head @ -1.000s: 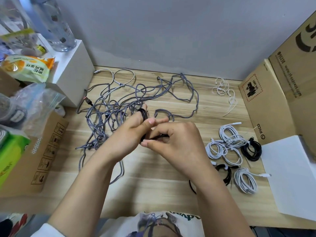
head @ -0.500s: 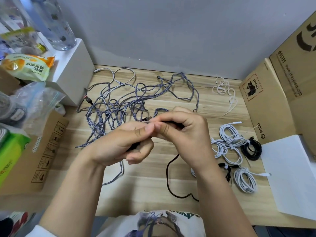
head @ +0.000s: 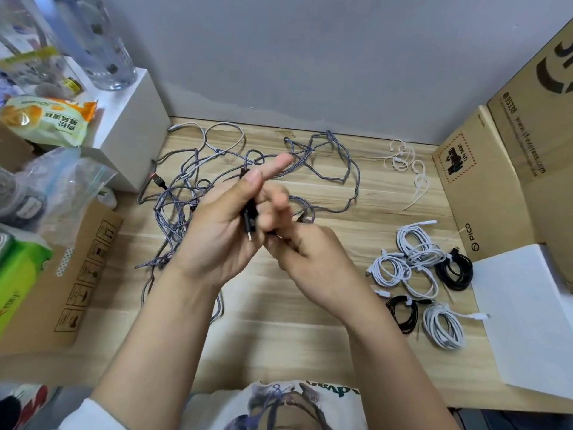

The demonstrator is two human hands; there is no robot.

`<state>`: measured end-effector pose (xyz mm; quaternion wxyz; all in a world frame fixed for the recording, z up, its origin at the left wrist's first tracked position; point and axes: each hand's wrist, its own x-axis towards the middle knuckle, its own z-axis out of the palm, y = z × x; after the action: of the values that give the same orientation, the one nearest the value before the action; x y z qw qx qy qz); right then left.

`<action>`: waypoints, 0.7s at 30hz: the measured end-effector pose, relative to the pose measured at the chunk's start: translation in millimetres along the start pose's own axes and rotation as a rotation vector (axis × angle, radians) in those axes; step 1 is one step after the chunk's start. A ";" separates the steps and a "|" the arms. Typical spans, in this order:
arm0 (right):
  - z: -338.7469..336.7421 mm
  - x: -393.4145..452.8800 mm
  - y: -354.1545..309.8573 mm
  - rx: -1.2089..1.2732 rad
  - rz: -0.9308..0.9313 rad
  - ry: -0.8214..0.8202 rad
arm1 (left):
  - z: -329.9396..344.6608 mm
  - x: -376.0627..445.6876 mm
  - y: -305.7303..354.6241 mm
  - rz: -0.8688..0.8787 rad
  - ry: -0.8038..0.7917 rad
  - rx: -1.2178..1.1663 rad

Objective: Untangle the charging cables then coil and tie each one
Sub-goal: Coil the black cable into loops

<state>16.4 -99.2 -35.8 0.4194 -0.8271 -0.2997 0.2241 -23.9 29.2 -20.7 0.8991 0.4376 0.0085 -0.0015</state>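
Bunching in both hands, black cable looks tightly coiled.

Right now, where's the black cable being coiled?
In the head view it's mid-table: the black cable is bunched between the left hand and right hand, in front of the grey cable tangle.
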 end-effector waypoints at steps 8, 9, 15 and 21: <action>-10.9 -12.8 -11.2 -0.285 -0.007 0.085 | -1.5 6.0 -16.1 -0.147 0.070 0.514; -12.0 -13.9 -13.5 -0.295 -0.011 0.109 | -3.6 5.2 -17.5 -0.159 0.083 0.607; -19.0 -19.3 -19.2 -0.209 0.009 0.213 | 6.0 -1.2 -13.4 -0.344 0.026 0.753; -21.9 -18.2 -17.9 0.084 -0.042 0.291 | -6.9 -2.9 -7.1 -0.467 -0.259 0.315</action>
<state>11.5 -115.5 -6.8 0.4972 -0.8261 -0.2433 0.1055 -26.9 30.2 -30.5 0.7891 0.5540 -0.0059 -0.2651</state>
